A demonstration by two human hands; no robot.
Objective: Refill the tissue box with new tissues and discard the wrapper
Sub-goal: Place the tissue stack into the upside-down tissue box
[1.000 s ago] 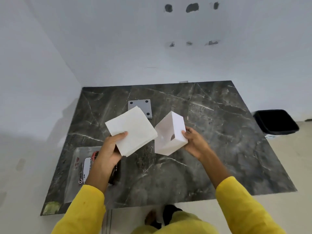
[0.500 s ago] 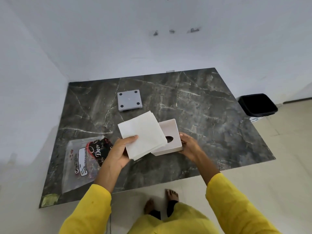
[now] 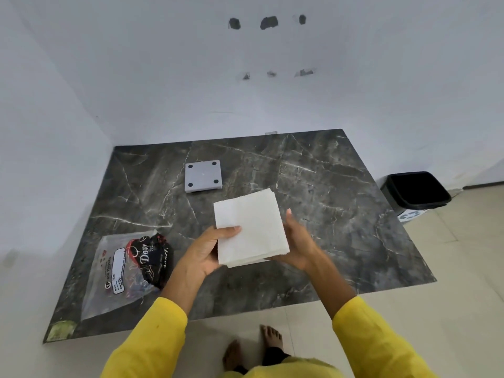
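A thick square stack of white tissues [image 3: 251, 227] is held above the dark marble table [image 3: 341, 214]. My left hand [image 3: 204, 252] grips its left edge, thumb on top. My right hand [image 3: 298, 241] cups the right side from below, where it holds the white tissue box, almost wholly hidden under the stack. Only a thin white sliver of the box [image 3: 260, 260] shows at the near edge. The clear plastic wrapper [image 3: 120, 271] with black and red print lies flat on the table's near left.
A grey square plate [image 3: 203, 175] with four dark dots lies at the table's back middle. A black bin [image 3: 417, 190] stands on the floor past the table's right edge. White walls close the left and back. My bare feet [image 3: 253, 350] are on the tiled floor.
The stack has moved right and now lies over the box, which showed beside it before. The box went from tilted up to level and hidden. The head view shifted.
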